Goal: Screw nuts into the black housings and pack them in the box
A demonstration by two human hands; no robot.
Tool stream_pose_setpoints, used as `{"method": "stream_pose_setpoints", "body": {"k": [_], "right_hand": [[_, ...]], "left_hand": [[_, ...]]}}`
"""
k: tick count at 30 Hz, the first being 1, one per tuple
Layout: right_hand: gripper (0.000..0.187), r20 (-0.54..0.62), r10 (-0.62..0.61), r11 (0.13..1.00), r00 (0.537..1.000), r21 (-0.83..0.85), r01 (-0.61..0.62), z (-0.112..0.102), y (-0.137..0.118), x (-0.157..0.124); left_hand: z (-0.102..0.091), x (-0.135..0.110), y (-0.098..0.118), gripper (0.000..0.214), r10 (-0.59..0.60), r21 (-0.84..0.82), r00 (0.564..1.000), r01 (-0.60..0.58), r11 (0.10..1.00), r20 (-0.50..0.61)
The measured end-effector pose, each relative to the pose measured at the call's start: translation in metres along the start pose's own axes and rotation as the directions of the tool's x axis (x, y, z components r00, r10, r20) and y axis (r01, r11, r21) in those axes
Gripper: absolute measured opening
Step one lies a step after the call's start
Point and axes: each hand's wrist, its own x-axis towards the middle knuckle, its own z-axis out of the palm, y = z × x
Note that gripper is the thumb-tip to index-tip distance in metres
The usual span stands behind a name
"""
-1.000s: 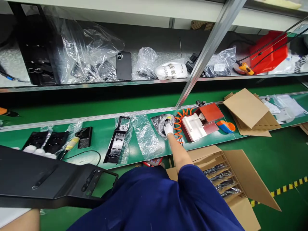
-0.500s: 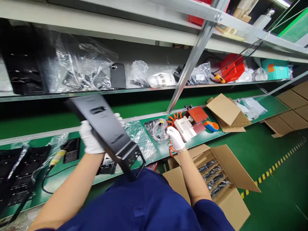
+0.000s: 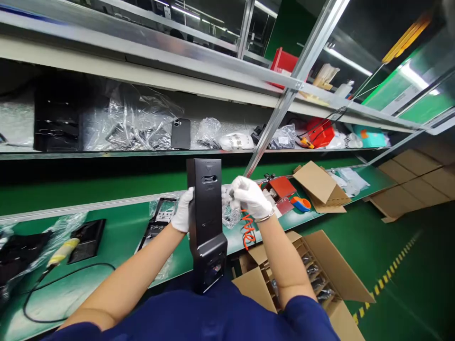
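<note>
My left hand, in a white glove, is wrapped round the left edge of a long black plastic panel. The panel stands upright in front of my chest, its lower end near my blue shirt. My gloved right hand is closed at the panel's right side, gripping a small dark tool I cannot make out. An orange coiled hose hangs from under that hand. A crumpled clear plastic bag lies just behind my right hand.
A green bench holds black parts in bags, a yellow-handled tool with a cable, a red and white fixture and folded cardboard. An open carton of bagged parts stands below right. A shelf behind holds a phone and bags.
The panel swung from a slant to upright before my chest. My right hand left the bench and came up beside the panel, bringing the orange hose with it. My head tilted upward.
</note>
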Motion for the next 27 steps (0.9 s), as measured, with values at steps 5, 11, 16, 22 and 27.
{"method": "stream_pose_setpoints", "body": {"k": [5,11,16,22,27], "right_hand": [[0.089,-0.037,-0.222,0.938,0.974,0.263,0.224,0.0,0.036,-0.018],[0.094,-0.132,-0.296,0.893,0.946,0.315,0.323,0.003,0.05,-0.023],[0.069,-0.235,-0.049,0.991,0.971,-0.133,0.018,0.008,0.015,-0.007],[0.031,-0.391,-0.05,0.9,0.919,-0.416,-0.128,0.023,0.011,0.037],[0.023,-0.459,-0.082,0.809,0.885,-0.549,-0.21,0.033,0.016,0.053]], "left_hand": [[-0.009,-0.007,0.005,0.071,-0.078,0.01,0.996,0.078,0.997,0.042],[-0.009,-0.011,0.005,0.065,-0.035,0.011,0.999,0.035,0.999,-0.037],[-0.003,-0.012,0.002,0.057,-0.04,-0.043,0.999,0.041,0.998,0.018],[-0.006,-0.004,0.002,0.042,-0.055,-0.103,0.995,0.046,0.994,-0.085],[-0.008,0.0,0.001,0.044,-0.065,-0.123,0.994,0.054,0.991,-0.086]]}}
